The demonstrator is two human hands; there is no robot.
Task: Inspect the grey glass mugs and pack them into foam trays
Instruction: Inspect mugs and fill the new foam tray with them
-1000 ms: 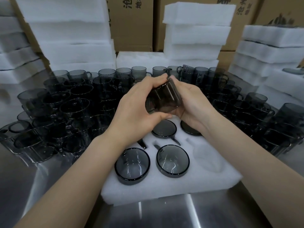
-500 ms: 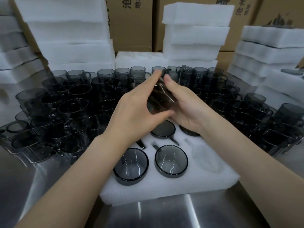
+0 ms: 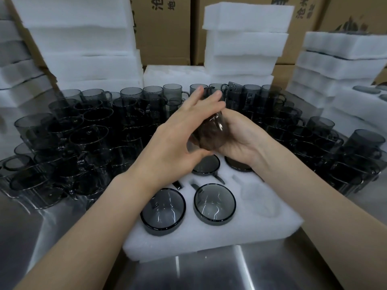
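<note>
The left hand [image 3: 173,141] and right hand [image 3: 240,139] clasp a grey mug [image 3: 209,132] above the foam tray [image 3: 209,237], seemingly mid-inspection; next it needs seating in the empty pocket [image 3: 257,195], handle to slot.

Both hands [image 3: 209,137] cupping grey mug [image 3: 210,133], above foam tray [image 3: 261,225], four mugs seated
</note>
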